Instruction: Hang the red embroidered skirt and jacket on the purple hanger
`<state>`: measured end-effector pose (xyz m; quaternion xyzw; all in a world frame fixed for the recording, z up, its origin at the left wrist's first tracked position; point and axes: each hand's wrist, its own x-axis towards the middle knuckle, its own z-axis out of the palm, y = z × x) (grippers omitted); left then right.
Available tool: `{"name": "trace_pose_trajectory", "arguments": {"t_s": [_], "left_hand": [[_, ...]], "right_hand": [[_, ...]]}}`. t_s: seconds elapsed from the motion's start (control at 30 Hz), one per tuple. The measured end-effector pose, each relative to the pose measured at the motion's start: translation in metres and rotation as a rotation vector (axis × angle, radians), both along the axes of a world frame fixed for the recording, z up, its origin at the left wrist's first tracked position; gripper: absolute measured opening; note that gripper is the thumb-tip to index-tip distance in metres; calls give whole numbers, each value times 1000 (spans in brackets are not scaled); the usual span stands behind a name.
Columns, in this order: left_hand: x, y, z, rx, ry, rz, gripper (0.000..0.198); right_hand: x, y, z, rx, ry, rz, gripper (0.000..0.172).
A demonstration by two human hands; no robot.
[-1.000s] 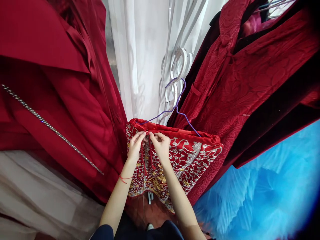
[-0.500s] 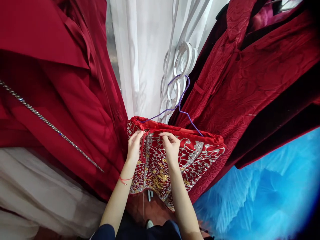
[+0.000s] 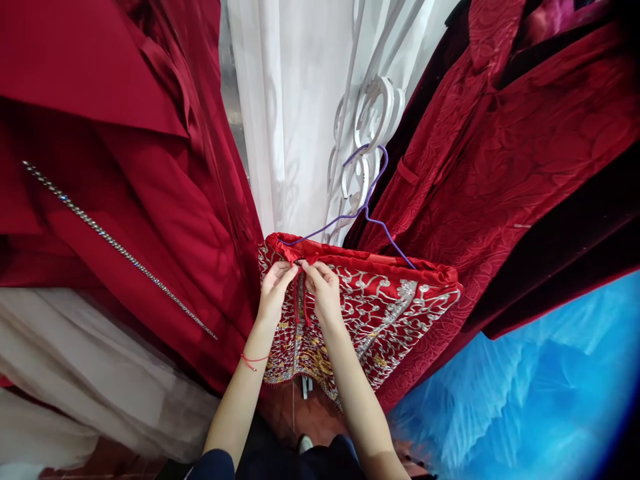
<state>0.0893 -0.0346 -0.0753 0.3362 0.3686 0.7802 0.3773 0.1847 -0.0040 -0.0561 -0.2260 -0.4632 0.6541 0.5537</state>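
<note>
In front of me a red skirt with silver and gold embroidery hangs by its gathered satin waistband from a purple wire hanger. My left hand is closed in a pinch at the waistband's front. Close beside it, my right hand pinches at the same spot, the fingertips of both nearly meeting. Between them is a red drawstring, its ends dangling down over the embroidery. The fingers partly hide the part of the cord they grip.
The hanger hooks onto a white scrolled metal rack before a white curtain. Dark red garments hang at left, with a patterned red one at right. Pale fabric and blue ruffled fabric are lower down.
My right hand has moved left along the waistband to meet my left hand at the drawstring. Two cord ends now hang between the hands. The view has shifted slightly.
</note>
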Motion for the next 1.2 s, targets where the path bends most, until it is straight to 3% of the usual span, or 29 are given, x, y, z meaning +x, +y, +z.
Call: {"name": "trace_pose_trajectory", "arguments": {"t_s": [0.27,0.4,0.6,0.73,0.93,1.2], "left_hand": [[-11,2,-2,17,-105,-17,32],[-18,4,-3,-2,-140,16,32],[-24,-3,-5,-19,-48,-50,26],[-31,-10,-6,5,91,-90,21],[-46,-19,-12,-98,288,-124,22],[-64,-31,-40,-212,378,-47,33]], "right_hand": [[8,8,-4,-39,-28,-41,29],[18,6,-1,-71,-53,29,25],[28,2,4,-15,-16,134,22],[38,7,4,-17,-11,73,27],[60,0,2,98,-186,120,30],[100,-10,-11,209,-554,113,35]]}}
